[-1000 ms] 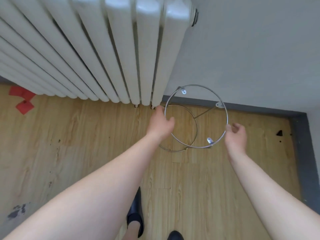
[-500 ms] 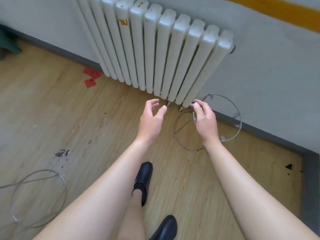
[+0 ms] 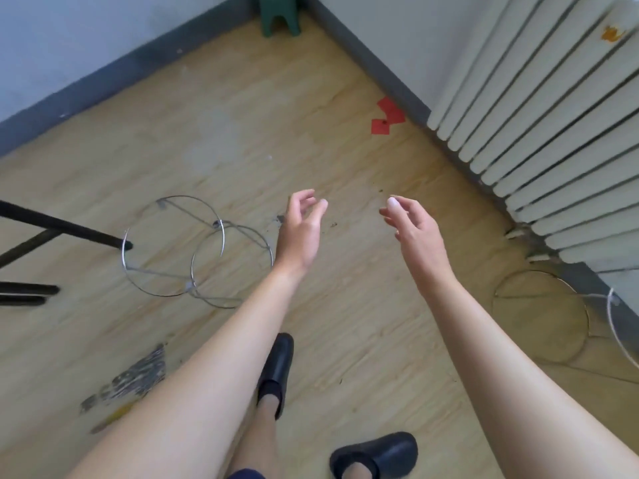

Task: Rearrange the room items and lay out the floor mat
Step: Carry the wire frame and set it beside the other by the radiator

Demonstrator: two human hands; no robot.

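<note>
A wire ring stand (image 3: 197, 250) of two metal hoops joined by thin rods lies on its side on the wooden floor, left of my hands. A second wire ring stand (image 3: 543, 316) sits at the right by the radiator, partly cut off by the frame edge. My left hand (image 3: 301, 229) hovers above the floor with loosely curled fingers and holds nothing, just right of the first stand. My right hand (image 3: 411, 226) hangs beside it, relaxed and empty. No floor mat is in view.
A white radiator (image 3: 539, 126) runs along the right wall. Black metal legs (image 3: 52, 233) reach in from the left, one tip inside the first stand's hoop. A green stool (image 3: 280, 15) stands in the far corner. Red paper scraps (image 3: 387, 115) lie near the skirting. My black shoes (image 3: 276, 371) are below.
My hands let go of the stand by the radiator and drew back. My view swung left, so the first stand and the black legs now show.
</note>
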